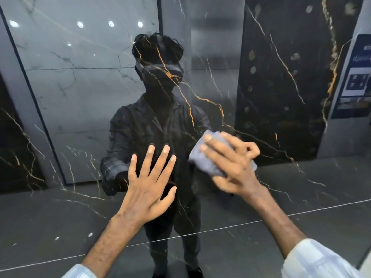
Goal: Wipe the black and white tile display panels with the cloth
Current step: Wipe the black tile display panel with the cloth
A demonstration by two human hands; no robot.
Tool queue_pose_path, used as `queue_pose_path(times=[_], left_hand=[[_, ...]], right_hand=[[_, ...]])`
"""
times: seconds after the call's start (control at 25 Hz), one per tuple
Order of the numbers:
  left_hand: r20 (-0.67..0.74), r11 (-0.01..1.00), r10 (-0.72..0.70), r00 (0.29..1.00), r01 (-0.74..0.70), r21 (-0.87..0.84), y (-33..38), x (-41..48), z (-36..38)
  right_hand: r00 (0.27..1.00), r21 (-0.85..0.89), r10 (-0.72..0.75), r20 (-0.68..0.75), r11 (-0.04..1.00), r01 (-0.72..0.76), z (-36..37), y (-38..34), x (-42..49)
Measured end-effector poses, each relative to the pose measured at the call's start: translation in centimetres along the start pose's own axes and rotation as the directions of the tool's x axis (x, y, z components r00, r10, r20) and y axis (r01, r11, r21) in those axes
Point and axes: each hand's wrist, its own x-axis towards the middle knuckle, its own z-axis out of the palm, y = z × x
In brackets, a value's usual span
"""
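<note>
A glossy black tile panel (271,87) with gold and white veins fills the view in front of me. It mirrors a person and a white marble panel (80,77) behind. My left hand (149,185) lies flat against the black panel with its fingers spread and straight. To its right, my right hand (230,163) presses a crumpled grey-blue cloth (200,155) against the same panel, its fingers curled over the cloth. The cloth shows mostly above and to the left of the fingers.
A pillar with a blue and white poster (357,77) stands at the right edge. The panel's lower part reflects a dark tiled floor (60,217) with thin joint lines. White sleeves cover both forearms at the bottom of the view.
</note>
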Motion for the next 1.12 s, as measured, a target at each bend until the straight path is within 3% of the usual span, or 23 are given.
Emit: queue_pose_path(times=[0.04,0.12,0.16,0.2,0.24,0.32,0.4,0.44,0.48,0.52,0.6,0.64,0.68,0.72,0.8,0.92,1.04,1.08,1.12], left_hand=[[0.007,1.000,0.001,1.000,-0.001,0.013,0.0,-0.6,0.4],[0.009,1.000,0.001,1.000,-0.001,0.024,0.0,-1.2,0.8],[0.004,1.000,-0.002,1.000,0.002,0.022,0.2,-1.3,0.9],[-0.004,1.000,-0.008,1.000,0.008,0.016,0.4,-1.3,1.0],[-0.012,1.000,-0.015,1.000,0.016,0.011,0.6,-1.3,1.1],[-0.019,1.000,-0.028,0.999,0.028,-0.009,0.8,-1.5,1.4],[-0.020,0.999,-0.023,1.000,0.022,-0.024,0.9,-1.7,1.6],[-0.018,1.000,-0.018,1.000,0.017,-0.023,0.8,-1.8,1.6],[-0.013,1.000,-0.015,1.000,0.015,-0.022,0.8,-1.9,1.6],[-0.011,1.000,-0.015,1.000,0.014,-0.022,0.7,-2.0,1.7],[-0.017,0.999,-0.026,1.000,0.025,-0.030,0.9,-2.2,2.1],[-0.022,0.999,-0.036,0.999,0.035,-0.037,1.1,-2.3,2.3],[-0.029,0.998,-0.045,0.999,0.044,-0.041,1.3,-2.4,2.5],[-0.040,0.998,-0.051,0.998,0.049,-0.042,1.4,-2.4,2.6],[-0.062,0.998,-0.059,0.996,0.057,-0.036,1.5,-2.3,2.9],[-0.092,0.998,-0.066,0.994,0.065,-0.019,1.5,-2.2,3.2],[-0.096,0.998,-0.059,0.994,0.056,-0.033,1.4,-2.3,3.1],[-0.089,0.998,-0.051,0.995,0.047,-0.042,1.4,-2.4,3.0],[-0.076,0.998,-0.040,0.996,0.036,-0.048,1.2,-2.4,2.9]], right_hand=[[0.982,0.045,0.171,-0.077,0.985,-0.168,-0.5,1.3,0.4],[0.804,0.111,0.531,-0.266,0.846,-0.522,-1.0,2.7,1.0],[0.743,0.137,0.590,-0.316,0.803,-0.580,-0.7,2.0,0.5],[0.761,0.153,0.570,-0.309,0.820,-0.552,0.1,0.4,-0.5],[0.841,0.160,0.488,-0.235,0.872,-0.462,1.0,-1.8,-1.9],[0.980,0.148,0.201,-0.013,0.969,-0.197,2.0,-5.9,-5.0],[0.993,0.105,0.097,0.063,0.989,-0.103,1.4,-5.0,-6.1],[0.983,0.109,0.181,0.017,0.977,-0.182,0.9,-3.7,-6.1],[0.941,0.136,0.330,-0.069,0.938,-0.319,0.6,-2.3,-6.3],[0.844,0.191,0.506,-0.176,0.859,-0.475,0.3,-1.1,-6.9],[0.529,0.339,0.790,-0.310,0.612,-0.714,0.3,-0.7,-8.5],[0.388,0.400,0.865,-0.317,0.493,-0.772,0.5,-1.3,-9.2],[0.303,0.436,0.902,-0.309,0.418,-0.797,0.8,-2.3,-9.6],[0.263,0.451,0.920,-0.289,0.374,-0.810,1.0,-3.3,-9.7],[0.296,0.415,0.927,-0.232,0.369,-0.831,1.5,-5.6,-9.9],[0.570,0.297,0.819,-0.061,0.560,-0.773,2.5,-10.4,-10.8],[0.806,0.215,0.588,0.065,0.781,-0.586,2.6,-12.3,-12.8],[0.830,0.183,0.556,0.054,0.811,-0.555,2.4,-11.2,-13.3],[0.802,0.162,0.597,0.020,0.790,-0.592,2.2,-9.9,-13.9]])
